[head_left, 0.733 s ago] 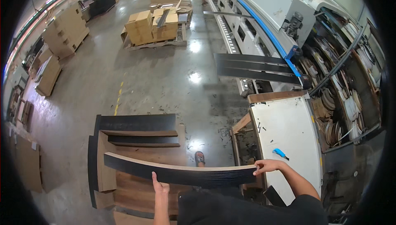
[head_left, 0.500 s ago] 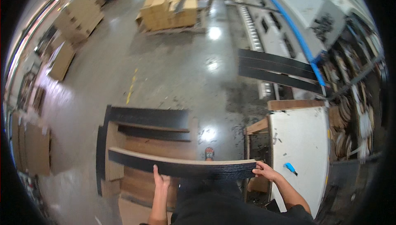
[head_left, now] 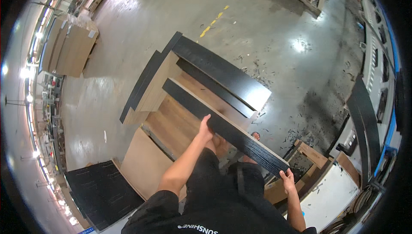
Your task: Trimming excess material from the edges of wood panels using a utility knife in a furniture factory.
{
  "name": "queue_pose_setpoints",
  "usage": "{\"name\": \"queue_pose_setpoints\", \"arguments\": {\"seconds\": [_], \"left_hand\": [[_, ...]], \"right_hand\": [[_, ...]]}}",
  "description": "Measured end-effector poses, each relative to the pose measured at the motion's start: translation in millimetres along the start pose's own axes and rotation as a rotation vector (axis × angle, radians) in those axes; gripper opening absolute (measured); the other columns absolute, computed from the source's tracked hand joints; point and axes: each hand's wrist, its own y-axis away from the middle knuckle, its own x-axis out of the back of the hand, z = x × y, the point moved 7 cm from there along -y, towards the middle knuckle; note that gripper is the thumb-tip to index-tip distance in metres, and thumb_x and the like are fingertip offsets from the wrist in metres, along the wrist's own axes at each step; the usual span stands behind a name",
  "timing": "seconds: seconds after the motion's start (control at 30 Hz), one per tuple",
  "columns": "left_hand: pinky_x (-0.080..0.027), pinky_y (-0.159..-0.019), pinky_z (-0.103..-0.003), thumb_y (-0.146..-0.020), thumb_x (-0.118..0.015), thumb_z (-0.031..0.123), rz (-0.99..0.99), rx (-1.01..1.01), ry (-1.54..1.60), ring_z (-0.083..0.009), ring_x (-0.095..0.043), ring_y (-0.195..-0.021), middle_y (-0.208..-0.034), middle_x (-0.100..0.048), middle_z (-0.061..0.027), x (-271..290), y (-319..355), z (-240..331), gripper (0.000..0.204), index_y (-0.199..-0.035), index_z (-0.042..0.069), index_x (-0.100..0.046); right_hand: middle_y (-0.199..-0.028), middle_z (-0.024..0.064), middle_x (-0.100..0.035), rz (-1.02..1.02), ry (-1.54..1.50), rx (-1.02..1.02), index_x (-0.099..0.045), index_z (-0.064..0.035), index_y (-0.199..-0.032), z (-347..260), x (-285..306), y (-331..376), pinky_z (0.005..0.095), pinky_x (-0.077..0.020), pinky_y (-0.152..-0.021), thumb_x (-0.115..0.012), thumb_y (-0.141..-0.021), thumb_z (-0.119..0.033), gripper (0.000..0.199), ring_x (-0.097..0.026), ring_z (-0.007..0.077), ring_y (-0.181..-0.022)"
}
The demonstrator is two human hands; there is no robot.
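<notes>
A long black board (head_left: 227,129) with a pale upper edge is held in both hands, slanting from far left to near right. My left hand (head_left: 207,129) grips its near side around the middle, thumb up against the black face. At the near right end, my right hand (head_left: 288,180) pinches the board's end. Whether it is one board or several layered together, I cannot tell. Just beyond lies another wide black board (head_left: 223,73), and on the left stand stacked boards (head_left: 156,77) with pale edges. Under the held board is a brown wooden surface (head_left: 171,122).
A white-topped bench (head_left: 328,195) stands at the near right beside a wooden frame (head_left: 311,152). Long black strips (head_left: 365,126) lie farther right. Near left are a tan panel (head_left: 150,165) and a black panel stack (head_left: 103,193). Dark scraps litter the floor (head_left: 274,71).
My view has turned left, so the boards and bench appear rotated. The held board has swung from nearly level to a slant, staying in both hands.
</notes>
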Motion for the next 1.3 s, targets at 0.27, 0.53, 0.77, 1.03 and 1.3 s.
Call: {"name": "queue_pose_setpoints", "arguments": {"seconds": [0.27, 0.53, 0.77, 1.03, 1.3], "left_hand": [[-0.041, -0.116, -0.051, -0.092, -0.074, 0.043, 0.123, 0.072, -0.057, -0.0368, -0.054, -0.131, -0.145, -0.058, -0.0167, 32, -222, 14, 0.060, -0.136, 0.005, -0.060], [-0.040, -0.118, -0.049, -0.102, -0.061, 0.044, 0.184, 0.045, -0.157, -0.0336, -0.053, -0.134, -0.146, -0.061, -0.0107, 53, -402, 51, 0.057, -0.142, 0.004, -0.060], [-0.053, -0.088, -0.042, -0.103, -0.054, 0.041, 0.278, -0.015, -0.249, -0.0166, -0.064, -0.095, -0.107, -0.071, 0.0026, 34, -422, 70, 0.030, -0.113, 0.017, -0.068], [-0.046, -0.115, -0.049, -0.104, -0.044, 0.036, 0.324, -0.095, -0.199, -0.0335, -0.060, -0.129, -0.139, -0.065, -0.0136, 44, -441, 118, 0.047, -0.136, 0.005, -0.061], [-0.050, -0.097, -0.036, -0.107, -0.055, 0.052, 0.272, -0.033, -0.271, -0.0180, -0.063, -0.107, -0.119, -0.068, 0.0000, 41, -425, 53, 0.043, -0.127, 0.014, -0.062]], "right_hand": [[-0.167, 0.0172, -0.039, 0.068, 0.037, -0.258, -0.031, 0.0015, -0.164, 113, -54, -206, 0.0428, -0.0285, -0.126, -0.081, -0.096, -0.042, 0.094, -0.039, 0.0314, -0.152], [-0.148, 0.0097, -0.060, 0.014, -0.116, -0.140, -0.047, 0.0020, -0.155, 116, -143, -362, 0.0393, -0.0354, -0.122, -0.076, -0.102, -0.032, 0.069, -0.053, 0.0230, -0.139], [-0.147, 0.0090, -0.061, 0.178, -0.310, -0.136, -0.049, 0.0001, -0.153, 120, -162, -425, 0.0378, -0.0424, -0.115, -0.068, -0.107, -0.020, 0.054, -0.058, 0.0203, -0.128], [-0.099, 0.0003, -0.066, 0.347, -0.427, -0.132, -0.065, -0.0054, -0.112, 150, -188, -464, 0.0321, -0.0481, -0.091, -0.071, -0.104, -0.017, 0.016, -0.060, 0.0142, -0.095], [-0.153, 0.0138, -0.058, 0.339, 0.029, -0.042, -0.063, -0.0087, -0.144, 154, -179, -469, 0.0490, -0.0059, -0.129, -0.064, -0.104, -0.048, 0.057, -0.040, 0.0285, -0.149]]}}
